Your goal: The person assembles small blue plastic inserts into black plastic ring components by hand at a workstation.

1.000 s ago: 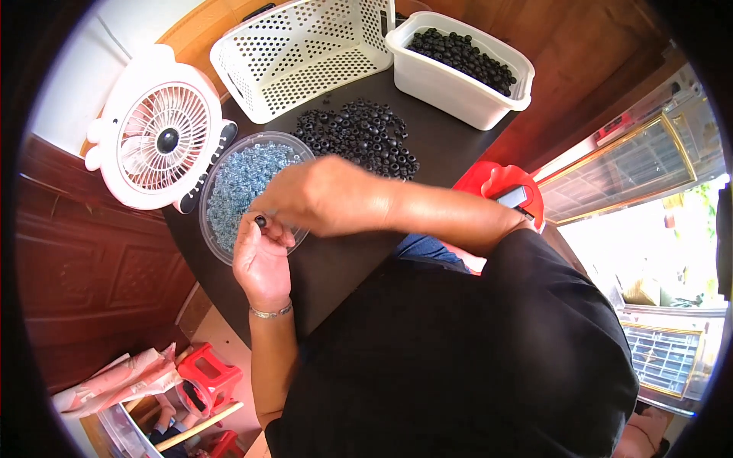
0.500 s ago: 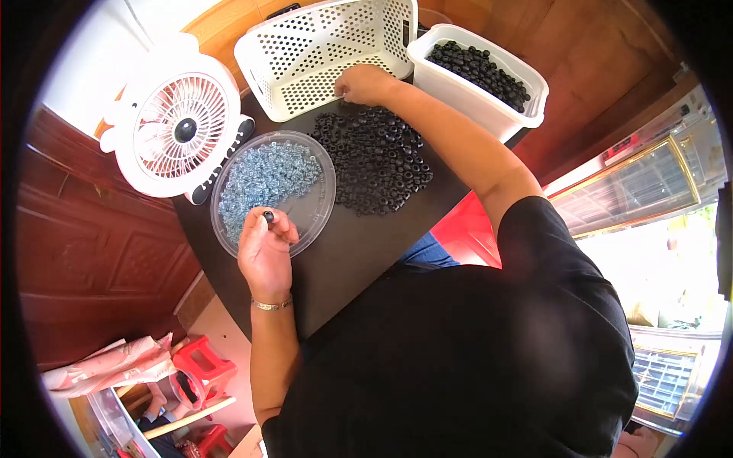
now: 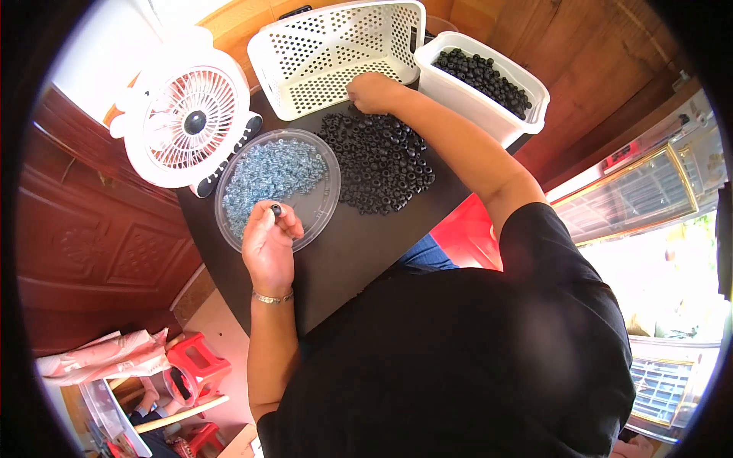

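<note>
My left hand [image 3: 269,248] is raised over the near edge of a round clear tray [image 3: 304,208]. Its thumb and fingertips pinch a small black ring-like piece [image 3: 276,209] with a hole facing up. Small clear bluish pieces [image 3: 275,172] fill much of the tray. My right hand [image 3: 374,93] reaches to the far edge of a spread pile of small black ring-like pieces [image 3: 385,164], beside the front rim of a white perforated basket [image 3: 336,46]. Its fingers curl downward, and whatever they hold or touch is hidden.
A white bin [image 3: 475,101] of black pieces [image 3: 485,76] stands right of the basket. At the left is a white fan [image 3: 195,122]. The dark table [image 3: 343,267] carries all these. Red stools [image 3: 197,365] stand on the floor at lower left.
The whole view has shifted slightly, so the table things sit a little further right. Both hands keep nearly the same places, the left still pinching the black ring-like piece.
</note>
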Motion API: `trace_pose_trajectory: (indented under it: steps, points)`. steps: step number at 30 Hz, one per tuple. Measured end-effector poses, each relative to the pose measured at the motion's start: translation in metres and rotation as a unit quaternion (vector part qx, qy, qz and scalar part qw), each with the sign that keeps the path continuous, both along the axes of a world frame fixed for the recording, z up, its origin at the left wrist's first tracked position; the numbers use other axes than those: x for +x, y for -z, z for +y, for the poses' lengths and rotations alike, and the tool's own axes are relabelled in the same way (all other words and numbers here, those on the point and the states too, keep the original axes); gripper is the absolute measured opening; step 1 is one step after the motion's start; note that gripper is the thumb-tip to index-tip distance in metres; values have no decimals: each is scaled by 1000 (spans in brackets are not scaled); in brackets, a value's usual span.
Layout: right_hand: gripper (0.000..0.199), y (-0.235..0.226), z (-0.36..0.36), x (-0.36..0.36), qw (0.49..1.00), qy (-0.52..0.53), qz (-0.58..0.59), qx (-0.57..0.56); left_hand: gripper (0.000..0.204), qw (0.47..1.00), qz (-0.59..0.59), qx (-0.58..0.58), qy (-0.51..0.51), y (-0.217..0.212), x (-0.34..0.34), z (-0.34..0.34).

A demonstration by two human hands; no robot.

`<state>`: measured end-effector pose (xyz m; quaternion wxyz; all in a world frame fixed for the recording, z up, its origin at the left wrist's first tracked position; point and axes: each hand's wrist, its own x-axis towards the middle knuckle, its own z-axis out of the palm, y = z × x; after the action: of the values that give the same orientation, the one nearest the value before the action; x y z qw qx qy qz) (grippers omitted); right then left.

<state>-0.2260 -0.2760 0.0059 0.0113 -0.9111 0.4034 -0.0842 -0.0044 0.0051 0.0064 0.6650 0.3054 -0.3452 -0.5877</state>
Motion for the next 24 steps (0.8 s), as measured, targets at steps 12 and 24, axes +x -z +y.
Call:
trace_pose_trajectory:
  steps: [12, 24]
  points:
    - [20, 8, 2, -28, 948, 1, -278, 153, 14, 1000, 2, 1, 4, 1, 0, -1]
    - [19, -55, 135, 43, 672, -223, -464, 533, 15, 1000, -2, -27, 3, -9, -7, 5]
